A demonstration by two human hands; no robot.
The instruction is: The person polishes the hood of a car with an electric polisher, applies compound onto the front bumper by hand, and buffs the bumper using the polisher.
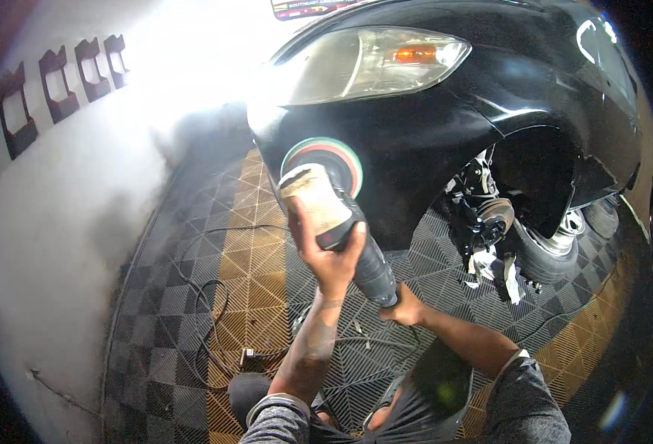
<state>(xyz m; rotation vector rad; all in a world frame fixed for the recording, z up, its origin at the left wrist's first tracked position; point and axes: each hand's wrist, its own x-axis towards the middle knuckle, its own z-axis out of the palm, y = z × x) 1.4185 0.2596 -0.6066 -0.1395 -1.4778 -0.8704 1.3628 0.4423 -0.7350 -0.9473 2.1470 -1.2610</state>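
A black car's front bumper stands before me. Both of my hands grip a rotary polisher with a black body and a pale cover over its head. My left hand wraps the head end, thumb and fingers on either side. Farther back, my right hand closes around the rear of the handle. The round polishing pad, edged in green and red, lies against the bumper below the headlight; its face is hidden. The polisher's power cord drops from the rear.
Black cable loops and a plug lie on the tiled floor at left. At right are an exposed wheel hub and a loose tyre. A white wall with dark brackets runs along the left.
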